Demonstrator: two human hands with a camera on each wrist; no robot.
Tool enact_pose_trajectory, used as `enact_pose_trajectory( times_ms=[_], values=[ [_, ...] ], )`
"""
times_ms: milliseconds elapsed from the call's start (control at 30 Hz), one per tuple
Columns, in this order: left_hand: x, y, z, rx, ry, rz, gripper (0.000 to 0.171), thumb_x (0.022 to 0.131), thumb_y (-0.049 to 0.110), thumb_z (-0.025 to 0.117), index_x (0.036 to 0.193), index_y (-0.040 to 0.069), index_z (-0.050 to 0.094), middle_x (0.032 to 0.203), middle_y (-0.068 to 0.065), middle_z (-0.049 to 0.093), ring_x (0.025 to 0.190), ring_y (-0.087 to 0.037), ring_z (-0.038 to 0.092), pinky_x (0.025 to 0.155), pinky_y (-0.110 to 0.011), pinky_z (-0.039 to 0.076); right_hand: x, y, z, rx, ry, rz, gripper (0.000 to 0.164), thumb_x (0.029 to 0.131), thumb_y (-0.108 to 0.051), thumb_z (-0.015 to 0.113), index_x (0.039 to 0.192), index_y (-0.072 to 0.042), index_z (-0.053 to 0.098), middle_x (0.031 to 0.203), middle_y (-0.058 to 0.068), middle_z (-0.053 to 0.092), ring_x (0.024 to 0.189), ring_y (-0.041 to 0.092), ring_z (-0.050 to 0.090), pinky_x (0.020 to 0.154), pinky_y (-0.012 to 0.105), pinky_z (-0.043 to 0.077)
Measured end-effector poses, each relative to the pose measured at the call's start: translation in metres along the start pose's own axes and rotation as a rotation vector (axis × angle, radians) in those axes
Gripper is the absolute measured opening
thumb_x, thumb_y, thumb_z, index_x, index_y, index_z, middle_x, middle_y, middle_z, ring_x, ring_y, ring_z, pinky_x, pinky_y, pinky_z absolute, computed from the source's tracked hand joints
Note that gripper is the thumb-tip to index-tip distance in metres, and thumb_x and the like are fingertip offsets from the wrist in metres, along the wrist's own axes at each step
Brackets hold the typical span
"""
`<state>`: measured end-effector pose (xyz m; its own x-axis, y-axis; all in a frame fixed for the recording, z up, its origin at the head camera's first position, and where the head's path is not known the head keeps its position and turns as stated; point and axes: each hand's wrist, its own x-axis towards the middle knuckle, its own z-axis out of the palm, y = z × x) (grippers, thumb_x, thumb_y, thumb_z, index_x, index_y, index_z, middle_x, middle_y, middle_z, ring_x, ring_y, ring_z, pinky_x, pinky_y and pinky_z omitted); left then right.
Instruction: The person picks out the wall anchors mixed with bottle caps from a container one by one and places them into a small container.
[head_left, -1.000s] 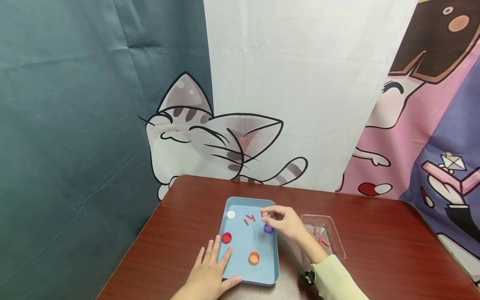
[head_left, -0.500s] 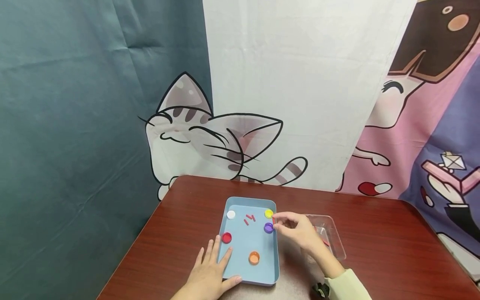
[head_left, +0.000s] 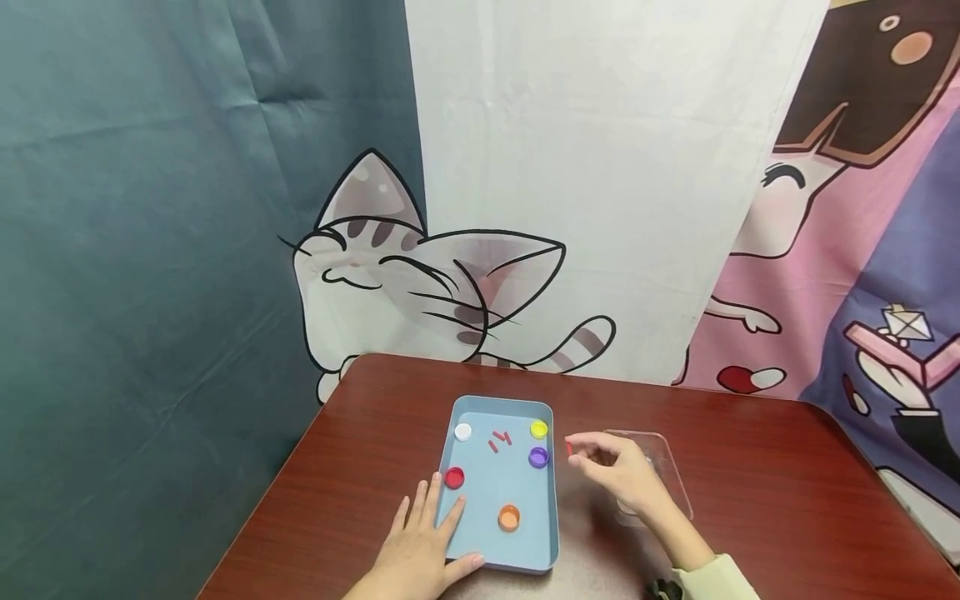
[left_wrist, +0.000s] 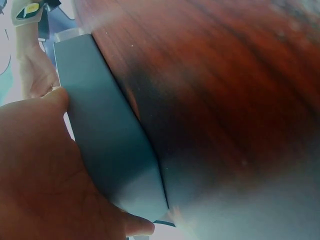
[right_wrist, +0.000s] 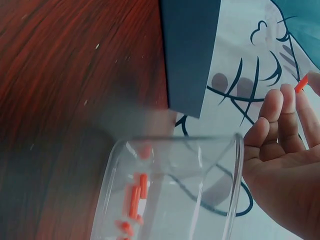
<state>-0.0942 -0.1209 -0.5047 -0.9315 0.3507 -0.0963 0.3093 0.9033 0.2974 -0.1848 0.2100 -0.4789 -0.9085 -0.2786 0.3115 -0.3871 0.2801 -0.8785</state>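
Observation:
My right hand [head_left: 626, 473] pinches a small red stick [right_wrist: 301, 84] between thumb and index finger, held in the air just right of the blue tray [head_left: 495, 546]. My left hand [head_left: 416, 542] lies with spread fingers over the tray's near left corner; in the left wrist view its thumb and a finger touch the tray's wall [left_wrist: 107, 125]. Three red sticks [head_left: 499, 436] lie in the far part of the tray. Around them are round caps: white [head_left: 462, 432], yellow [head_left: 538, 429], purple [head_left: 538, 457], red [head_left: 454, 477] and orange [head_left: 509, 518].
Right of the tray, partly behind my right hand, stands a clear plastic box [head_left: 667, 467]. Several red sticks [right_wrist: 134, 200] lie in it. The brown wooden table [head_left: 787, 483] extends to the right, and printed cloths [head_left: 615, 192] hang behind it.
My right hand has moved right with the red stick, from above the tray's far right part to a spot outside its right wall. The left hand has stayed in place.

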Motion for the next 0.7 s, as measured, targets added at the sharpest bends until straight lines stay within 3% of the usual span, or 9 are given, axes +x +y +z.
enact_pose_trajectory(
  times_ms=[200,367,533,700],
  values=[
    [0.001,0.0,0.0,-0.008,-0.015,-0.013,0.092,0.089,0.078,0.046,0.154,0.013,0.044,0.165,-0.025,0.016,0.15,-0.05,0.018,0.115,-0.069,0.018,-0.008,0.006,-0.015,-0.025,0.025,-0.03,0.023,0.089,-0.009,0.078,0.112,-0.008,0.075,0.083,0.001,0.069,0.066,0.008,0.055,0.056,0.023,0.047],
    [0.001,0.001,0.001,-0.003,-0.026,-0.019,0.091,0.09,0.078,0.047,0.154,0.014,0.044,0.166,-0.025,0.016,0.15,-0.049,0.017,0.116,-0.069,0.016,-0.014,0.007,-0.027,-0.042,0.039,0.018,0.025,0.089,-0.01,0.078,0.113,-0.007,0.074,0.084,0.004,0.07,0.063,0.016,0.058,0.052,0.029,0.051],
    [0.002,0.0,0.001,-0.006,-0.012,-0.012,0.091,0.09,0.077,0.047,0.155,0.014,0.044,0.166,-0.025,0.015,0.15,-0.05,0.016,0.116,-0.07,0.015,-0.02,0.007,-0.04,-0.033,0.03,0.079,0.03,0.092,-0.013,0.076,0.12,-0.002,0.071,0.088,0.012,0.071,0.07,0.027,0.066,0.055,0.036,0.056],
    [0.001,-0.001,0.002,-0.019,0.002,-0.001,0.09,0.09,0.076,0.048,0.154,0.013,0.045,0.165,-0.026,0.016,0.15,-0.051,0.015,0.115,-0.071,0.014,-0.029,0.011,-0.05,-0.007,0.032,0.082,0.031,0.093,-0.008,0.073,0.121,0.005,0.067,0.085,0.016,0.071,0.069,0.027,0.07,0.057,0.033,0.055]
  ],
)
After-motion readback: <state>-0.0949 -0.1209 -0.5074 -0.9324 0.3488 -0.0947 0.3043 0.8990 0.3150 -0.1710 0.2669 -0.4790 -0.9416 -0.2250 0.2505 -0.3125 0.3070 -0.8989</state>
